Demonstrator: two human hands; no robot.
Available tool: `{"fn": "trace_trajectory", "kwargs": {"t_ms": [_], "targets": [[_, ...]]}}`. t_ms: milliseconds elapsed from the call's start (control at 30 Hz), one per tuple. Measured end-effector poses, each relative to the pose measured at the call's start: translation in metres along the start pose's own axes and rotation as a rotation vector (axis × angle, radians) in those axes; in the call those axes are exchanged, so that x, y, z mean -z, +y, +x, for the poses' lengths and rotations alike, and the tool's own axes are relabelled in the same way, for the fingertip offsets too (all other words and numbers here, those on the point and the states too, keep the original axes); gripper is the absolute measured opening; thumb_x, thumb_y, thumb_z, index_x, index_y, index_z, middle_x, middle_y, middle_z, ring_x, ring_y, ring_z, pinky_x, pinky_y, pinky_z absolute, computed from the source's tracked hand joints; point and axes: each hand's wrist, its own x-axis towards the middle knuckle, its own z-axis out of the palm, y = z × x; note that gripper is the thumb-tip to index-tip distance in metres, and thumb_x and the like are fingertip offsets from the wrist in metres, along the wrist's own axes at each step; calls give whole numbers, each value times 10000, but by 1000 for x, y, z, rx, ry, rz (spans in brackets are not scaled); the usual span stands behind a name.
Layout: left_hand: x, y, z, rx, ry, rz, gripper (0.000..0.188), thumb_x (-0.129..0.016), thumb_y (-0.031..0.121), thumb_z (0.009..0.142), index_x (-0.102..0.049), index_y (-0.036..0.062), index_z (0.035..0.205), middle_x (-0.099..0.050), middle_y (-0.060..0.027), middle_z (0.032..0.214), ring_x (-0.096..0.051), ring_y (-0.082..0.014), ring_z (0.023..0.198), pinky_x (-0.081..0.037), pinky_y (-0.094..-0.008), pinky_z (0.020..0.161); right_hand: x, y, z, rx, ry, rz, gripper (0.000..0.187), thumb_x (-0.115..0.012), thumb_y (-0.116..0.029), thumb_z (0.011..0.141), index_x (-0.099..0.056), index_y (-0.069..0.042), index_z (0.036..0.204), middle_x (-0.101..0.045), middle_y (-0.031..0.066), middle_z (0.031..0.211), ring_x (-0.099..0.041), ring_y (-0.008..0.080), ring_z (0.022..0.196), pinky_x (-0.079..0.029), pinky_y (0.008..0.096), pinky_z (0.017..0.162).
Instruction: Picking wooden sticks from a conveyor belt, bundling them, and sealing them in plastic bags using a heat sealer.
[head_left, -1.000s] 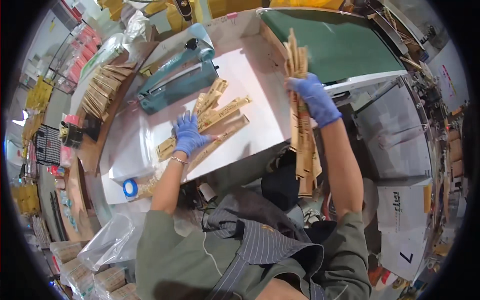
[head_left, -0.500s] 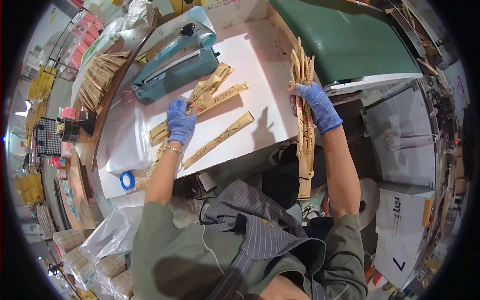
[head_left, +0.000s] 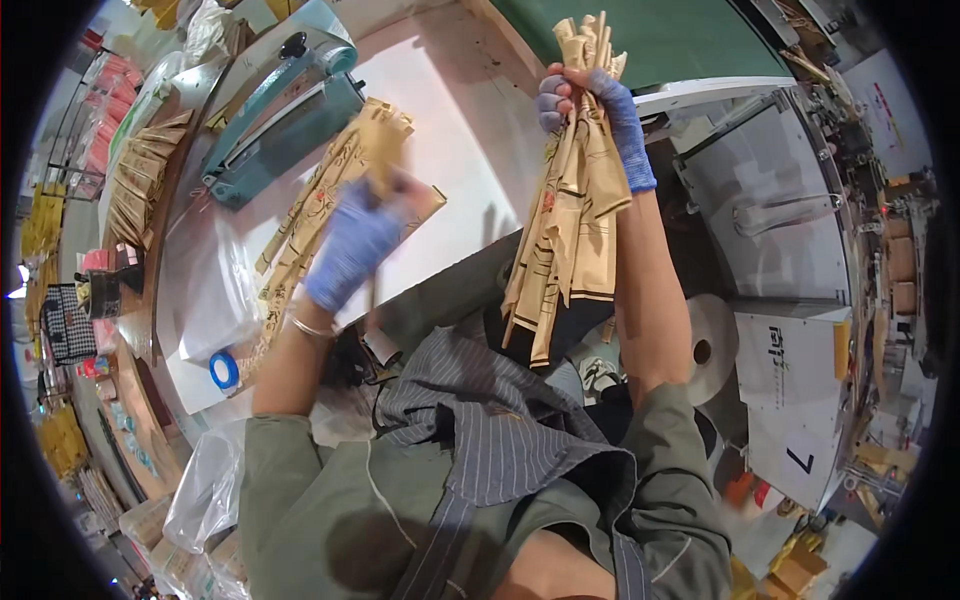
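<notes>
My right hand (head_left: 600, 112), in a blue knit glove, is closed around a fanned bundle of long, narrow brown paper packets (head_left: 580, 205). The bundle hangs beyond the right front of the white table (head_left: 462, 90), its lower ends spread apart. My gloved left hand (head_left: 358, 238) is smeared by motion over the table. Its fingers appear closed on a single brown paper packet (head_left: 381, 148), also blurred, which stands out above and below the hand. Several more such packets (head_left: 312, 205) lie on the table behind and beside the left hand, partly covered by it.
A teal bag sealer (head_left: 285, 130) with a black knob stands at the table's far left. Clear plastic bags (head_left: 215, 285) and a blue tape roll (head_left: 224, 371) lie near the left edge. A green surface (head_left: 660, 45) and white cabinet (head_left: 765, 195) stand to the right.
The left hand has lifted a packet off the table. The right hand's bundle has turned and fanned out. The whole view has shifted, with the table now further left.
</notes>
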Motion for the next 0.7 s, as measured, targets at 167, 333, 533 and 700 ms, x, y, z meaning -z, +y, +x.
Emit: {"fn": "trace_trajectory", "kwargs": {"t_ms": [167,333,533,700], "targets": [[-58,16,-39,376,-455,-406,256,-591,308,809,-558,54,814,-384,65,511,-333,-26,424,-273,-179,403,-8,-7,-7,51,-96,84,160,-557,-128,784,-518,-10,885,-490,35,683,-490,134,569,-428,273,533],[-56,-6,-7,378,-340,-894,371,-527,354,865,-441,31,1024,-432,22,764,-307,-10,480,-245,-134,385,-37,1,-14,121,224,-607,264,-576,-132,753,-496,10,961,-505,31,687,-484,113,545,-434,240,503],[-58,-60,91,291,-27,-941,187,-451,181,900,-479,28,1003,-493,-27,721,-373,-61,475,-299,-185,381,-7,46,45,80,248,-1135,218,-611,-80,709,-553,7,900,-572,37,697,-533,108,582,-451,231,534],[-76,-51,67,173,29,-914,145,-537,236,866,-531,95,899,-459,38,648,-371,-45,444,-272,-189,377,-17,42,18,-11,91,-881,268,-617,-110,722,-532,5,948,-587,80,739,-584,145,630,-474,251,557]]}}
